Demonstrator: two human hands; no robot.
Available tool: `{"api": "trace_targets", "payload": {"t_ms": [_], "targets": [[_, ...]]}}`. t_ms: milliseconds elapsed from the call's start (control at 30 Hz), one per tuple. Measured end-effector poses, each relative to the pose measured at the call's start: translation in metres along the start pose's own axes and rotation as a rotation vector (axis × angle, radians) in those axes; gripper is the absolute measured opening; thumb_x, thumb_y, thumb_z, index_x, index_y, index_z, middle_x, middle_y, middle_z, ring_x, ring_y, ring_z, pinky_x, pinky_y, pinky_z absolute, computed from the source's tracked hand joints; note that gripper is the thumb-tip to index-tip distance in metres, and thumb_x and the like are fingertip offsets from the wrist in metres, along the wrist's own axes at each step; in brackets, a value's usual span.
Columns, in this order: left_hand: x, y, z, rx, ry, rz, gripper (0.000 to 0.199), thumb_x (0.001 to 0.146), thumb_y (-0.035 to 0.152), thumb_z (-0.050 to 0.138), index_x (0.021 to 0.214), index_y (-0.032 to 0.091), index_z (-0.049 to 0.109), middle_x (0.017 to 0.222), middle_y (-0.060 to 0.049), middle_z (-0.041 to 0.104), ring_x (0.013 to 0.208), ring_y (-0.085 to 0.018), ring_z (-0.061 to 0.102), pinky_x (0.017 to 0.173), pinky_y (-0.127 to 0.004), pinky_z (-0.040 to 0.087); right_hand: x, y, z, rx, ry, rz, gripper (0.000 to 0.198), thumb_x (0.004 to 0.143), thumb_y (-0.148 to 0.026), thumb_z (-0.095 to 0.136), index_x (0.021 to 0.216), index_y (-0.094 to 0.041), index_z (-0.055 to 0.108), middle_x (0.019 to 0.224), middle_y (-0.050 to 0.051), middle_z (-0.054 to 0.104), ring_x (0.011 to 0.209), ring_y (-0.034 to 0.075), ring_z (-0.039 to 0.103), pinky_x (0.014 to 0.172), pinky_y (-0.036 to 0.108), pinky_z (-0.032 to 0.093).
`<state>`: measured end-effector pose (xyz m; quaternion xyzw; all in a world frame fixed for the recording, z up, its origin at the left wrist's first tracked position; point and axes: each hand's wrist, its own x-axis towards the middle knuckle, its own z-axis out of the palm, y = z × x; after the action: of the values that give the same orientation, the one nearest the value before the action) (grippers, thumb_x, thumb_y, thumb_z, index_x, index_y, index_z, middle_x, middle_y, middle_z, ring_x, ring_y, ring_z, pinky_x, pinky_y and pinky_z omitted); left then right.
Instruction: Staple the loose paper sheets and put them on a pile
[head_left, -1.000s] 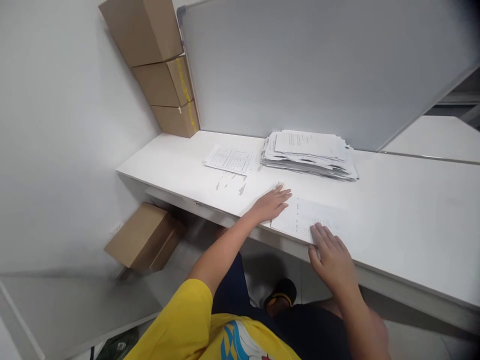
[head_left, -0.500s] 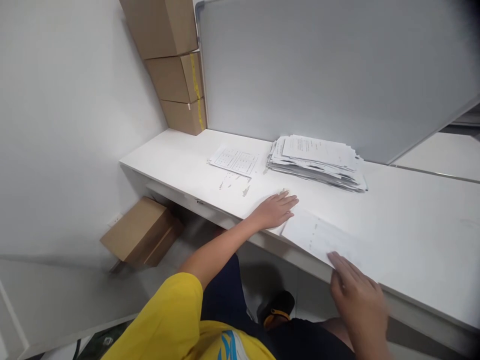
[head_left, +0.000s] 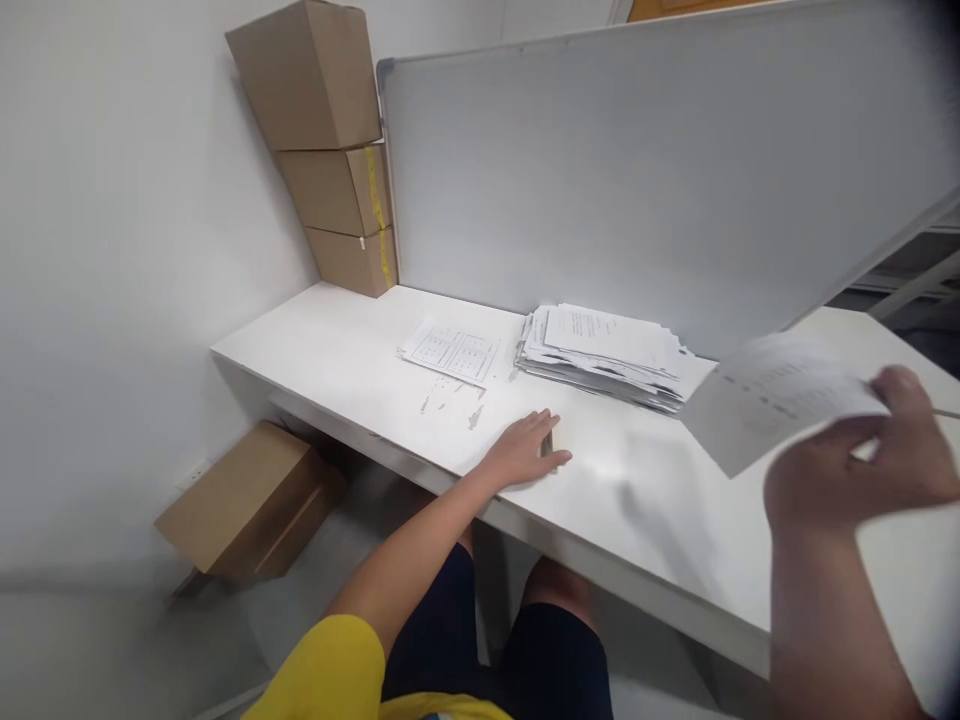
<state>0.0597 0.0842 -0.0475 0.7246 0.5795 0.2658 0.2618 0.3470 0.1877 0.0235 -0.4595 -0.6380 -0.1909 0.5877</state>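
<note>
My right hand [head_left: 855, 460] holds a sheet of paper [head_left: 780, 400] by its right edge, thumb against the fingers. The sheet is lifted off the white table, tilted and blurred, with faint print on it. My left hand [head_left: 529, 450] rests on the table near its front edge. Its fingers and thumb curve round a small cream and dark object [head_left: 555, 440], mostly hidden by the hand. Behind the hands lies a thick, uneven stack of papers [head_left: 607, 355]. Left of it is a thinner set of printed sheets [head_left: 454, 352].
A whiteboard [head_left: 615, 180] stands along the back of the table [head_left: 300, 335]. Several cardboard boxes [head_left: 330, 180] are piled at the far left corner. Another carton [head_left: 240, 500] sits below the table's left end, by the wall. Dark marks [head_left: 450, 400] show on the tabletop.
My right hand has lifted the sheet from the table's front edge and carried it up and right. My left hand has curled from lying flat to round the small object. The view has shifted.
</note>
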Motion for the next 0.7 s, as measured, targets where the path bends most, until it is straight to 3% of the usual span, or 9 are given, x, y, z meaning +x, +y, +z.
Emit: {"api": "trace_targets", "payload": {"t_ms": [67,167,233,300,433,533,633,700], "targets": [[-0.001,0.0,0.001,-0.016,-0.001,-0.014,0.076,0.096,0.067,0.041,0.158,0.024,0.029,0.167,-0.005,0.021,0.155,-0.023,0.019,0.127,-0.042,0.021,0.021,-0.012,0.05,0.093,0.134,0.072,0.051,0.093,-0.017,0.031,0.129,0.001,0.063,0.119,0.027,0.067,0.112,0.039,0.065,0.094,0.054,0.051],[-0.003,0.001,0.004,-0.031,0.009,-0.019,0.077,0.096,0.067,0.041,0.157,0.023,0.03,0.166,-0.006,0.023,0.155,-0.023,0.02,0.126,-0.043,0.022,0.032,-0.019,0.115,0.193,0.157,0.167,0.05,0.093,-0.015,0.032,0.12,0.008,0.066,0.113,0.029,0.069,0.111,0.038,0.067,0.095,0.05,0.05],[-0.004,0.002,0.005,-0.033,0.023,-0.008,0.077,0.095,0.068,0.042,0.157,0.023,0.03,0.166,-0.008,0.024,0.154,-0.024,0.022,0.126,-0.043,0.022,0.031,-0.014,0.147,0.19,0.109,0.238,0.052,0.093,-0.014,0.03,0.122,0.011,0.064,0.115,0.032,0.067,0.113,0.04,0.065,0.096,0.052,0.048],[-0.004,0.002,0.007,-0.03,0.031,0.0,0.078,0.095,0.068,0.043,0.157,0.023,0.031,0.165,-0.009,0.026,0.153,-0.024,0.024,0.126,-0.043,0.024,0.026,-0.004,0.172,0.151,-0.067,0.221,0.051,0.09,-0.014,0.034,0.124,0.01,0.064,0.118,0.033,0.066,0.115,0.041,0.064,0.096,0.051,0.047],[-0.005,0.004,0.006,-0.028,0.025,-0.016,0.076,0.095,0.066,0.046,0.156,0.023,0.032,0.164,-0.01,0.027,0.153,-0.024,0.024,0.125,-0.043,0.025,0.007,0.031,0.198,0.12,-0.606,-0.002,0.042,0.085,-0.017,0.045,0.112,-0.011,0.076,0.122,0.02,0.069,0.117,0.031,0.065,0.094,0.039,0.049],[-0.006,0.007,0.005,-0.041,0.006,-0.02,0.077,0.095,0.066,0.044,0.157,0.023,0.03,0.165,-0.011,0.027,0.154,-0.025,0.023,0.125,-0.044,0.024,-0.006,0.063,0.204,0.08,-0.883,-0.021,0.038,0.084,-0.021,0.049,0.109,-0.019,0.078,0.125,0.015,0.07,0.111,0.026,0.067,0.088,0.036,0.05],[-0.006,0.011,0.004,-0.036,-0.008,-0.022,0.077,0.096,0.066,0.042,0.157,0.022,0.027,0.165,-0.011,0.027,0.154,-0.025,0.024,0.125,-0.043,0.023,-0.008,0.081,0.207,0.026,-1.042,-0.007,0.042,0.086,-0.024,0.05,0.12,-0.013,0.074,0.134,0.018,0.064,0.124,0.028,0.061,0.095,0.038,0.047],[-0.007,0.014,0.004,-0.015,-0.016,-0.036,0.076,0.097,0.065,0.041,0.158,0.022,0.026,0.165,-0.011,0.027,0.153,-0.024,0.024,0.125,-0.043,0.022,-0.006,0.07,0.209,0.025,-1.023,-0.061,0.044,0.09,-0.025,0.048,0.126,-0.012,0.07,0.138,0.019,0.06,0.133,0.03,0.054,0.103,0.042,0.043]]}}
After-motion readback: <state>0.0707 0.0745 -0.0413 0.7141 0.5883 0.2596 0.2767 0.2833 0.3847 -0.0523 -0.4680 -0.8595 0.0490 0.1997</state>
